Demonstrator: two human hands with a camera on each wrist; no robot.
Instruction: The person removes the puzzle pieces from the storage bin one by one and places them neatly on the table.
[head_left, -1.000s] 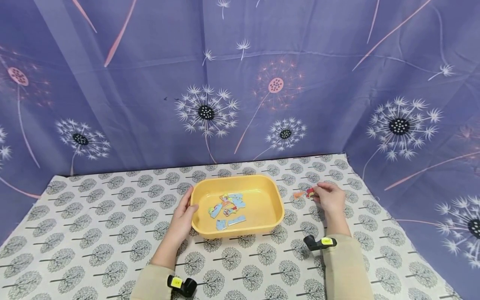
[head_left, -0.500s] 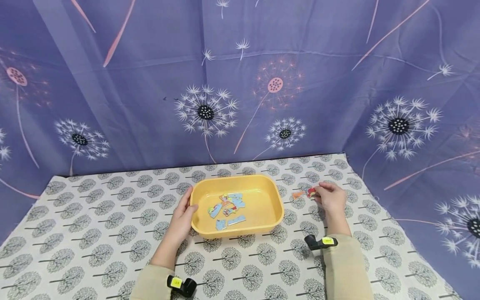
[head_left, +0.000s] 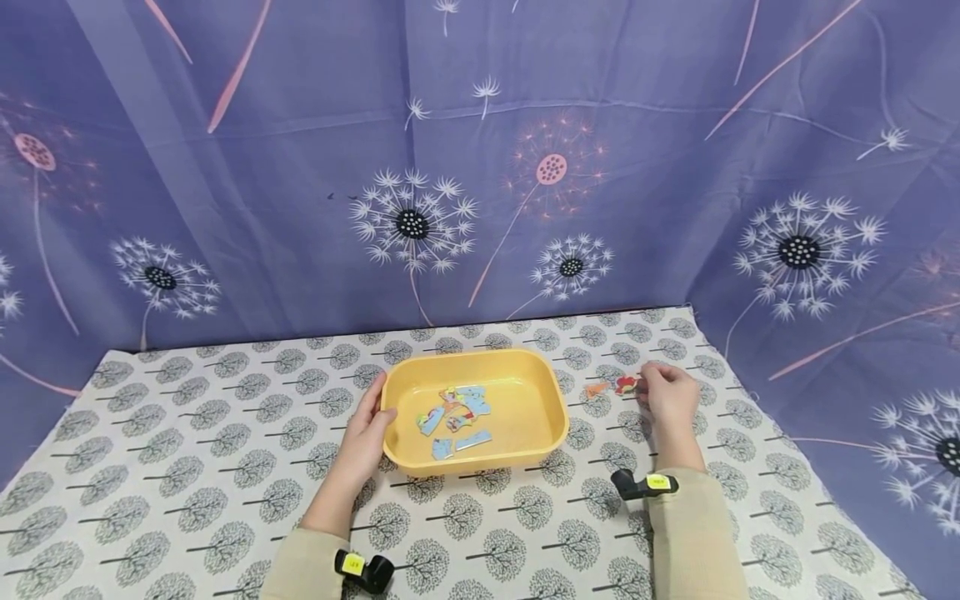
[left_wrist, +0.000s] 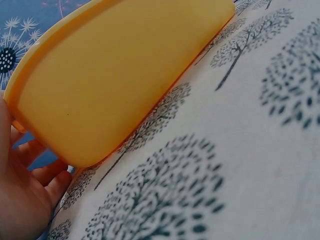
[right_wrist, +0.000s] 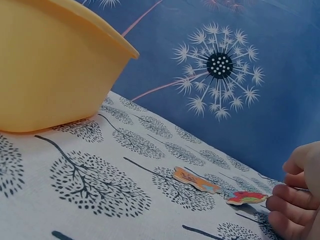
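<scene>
My left hand [head_left: 365,433] grips the left end of a yellow plastic tray [head_left: 536,458], thumb over the rim and fingers along the outer wall. Inside the tray lie several puzzle pieces [head_left: 472,440], light blue with coloured drawings, some overlapping. To the tray's right, an orange puzzle piece [head_left: 596,389] and a red one [head_left: 626,384] lie on the cloth, near each other. Beside the red piece is my right hand [head_left: 670,400], its fingers loosely bent. In the right wrist view its fingertips [right_wrist: 274,202] are at the red piece's edge; contact is unclear.
A white cloth [head_left: 247,517] printed with grey trees covers the table. Behind it and along the sides hangs a purple-blue curtain [head_left: 300,208] with dandelions. Each forearm wears a black wrist camera [head_left: 364,572].
My right hand has drawn slightly right, away from the red puzzle piece it was pinching, and more of that piece now shows. My left hand and the tray stay put.
</scene>
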